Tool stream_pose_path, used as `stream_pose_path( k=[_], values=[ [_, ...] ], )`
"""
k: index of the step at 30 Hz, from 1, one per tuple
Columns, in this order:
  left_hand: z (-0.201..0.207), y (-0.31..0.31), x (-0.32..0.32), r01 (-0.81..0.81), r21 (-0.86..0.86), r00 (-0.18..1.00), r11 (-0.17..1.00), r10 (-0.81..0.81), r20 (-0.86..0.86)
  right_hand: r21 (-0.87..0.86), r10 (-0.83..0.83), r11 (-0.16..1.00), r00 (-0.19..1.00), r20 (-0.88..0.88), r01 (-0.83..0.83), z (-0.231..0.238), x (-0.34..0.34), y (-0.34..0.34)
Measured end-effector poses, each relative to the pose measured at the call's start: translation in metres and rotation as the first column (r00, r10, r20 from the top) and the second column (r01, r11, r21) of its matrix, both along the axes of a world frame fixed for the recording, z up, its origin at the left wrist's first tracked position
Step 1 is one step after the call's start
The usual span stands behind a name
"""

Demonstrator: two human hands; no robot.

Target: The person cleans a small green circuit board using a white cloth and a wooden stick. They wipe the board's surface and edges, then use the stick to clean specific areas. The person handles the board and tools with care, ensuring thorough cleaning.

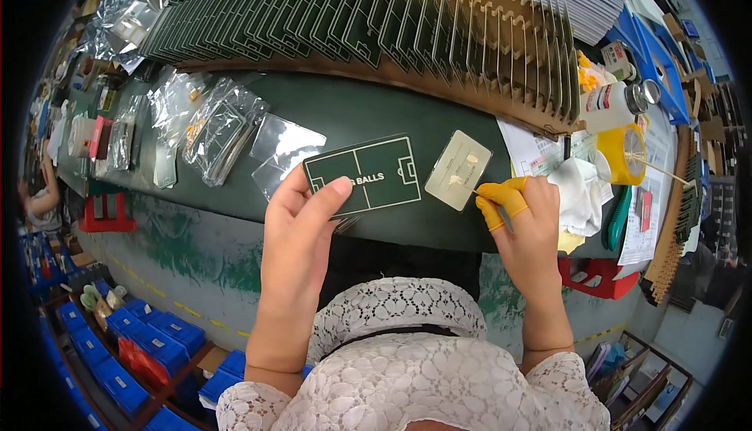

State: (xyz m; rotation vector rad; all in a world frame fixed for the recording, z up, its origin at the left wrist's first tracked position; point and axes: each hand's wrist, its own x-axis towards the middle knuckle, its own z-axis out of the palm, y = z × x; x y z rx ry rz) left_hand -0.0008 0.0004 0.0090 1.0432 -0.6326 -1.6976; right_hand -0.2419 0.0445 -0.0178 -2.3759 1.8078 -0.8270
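My left hand (298,223) holds a dark green rectangular card (392,188) marked with white pitch-like lines and lettering, thumb on its face and fingers behind. Yellow finger cots cover fingertips of my right hand (526,223), which is closed in a pinch. A thin dark tip shows at the pinch; the rest of what it grips is hidden. That tip reaches the edge of a small beige plate (450,184) with pale yellowish blobs on it, lying on the green work table (360,110). Clear plastic sheets (286,145) lie left of the green card.
Behind stands a slotted brown cardboard rack (501,102) filled with similar green cards. Bagged cards (223,133) lie at left. At right are a white bottle (615,102), a yellow tape roll (623,153), a white cloth (578,192) and a green-handled tool (617,219).
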Motion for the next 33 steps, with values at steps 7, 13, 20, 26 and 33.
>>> stream_pose_path(
  k=[7, 13, 20, 26, 33],
  values=[
    [-0.013, 0.0, 0.003, 0.003, -0.029, 0.999, 1.0, -0.002, 0.033, 0.006, 0.006, 1.0, 0.999, -0.05, -0.006, -0.006, -0.003, -0.001],
    [-0.008, 0.007, -0.003, -0.041, -0.188, 0.962, 0.981, 0.089, 0.258, 0.019, -0.005, 1.0, 0.998, -0.056, 0.006, -0.008, -0.002, -0.002],
    [-0.022, 0.011, -0.014, 0.075, -0.663, 0.747, 0.745, 0.398, 0.532, 0.011, -0.011, 1.0, 0.97, 0.244, 0.009, 0.016, 0.009, 0.001],
    [-0.028, 0.011, -0.018, 0.249, -0.817, 0.605, 0.52, 0.575, 0.551, 0.042, 0.027, 0.997, 0.789, 0.614, -0.067, 0.034, 0.041, 0.014],
    [-0.018, 0.011, -0.016, 0.313, -0.815, 0.554, 0.487, 0.604, 0.573, -0.028, 0.159, 0.985, 0.848, 0.505, -0.168, 0.039, 0.057, 0.015]
  ],
)
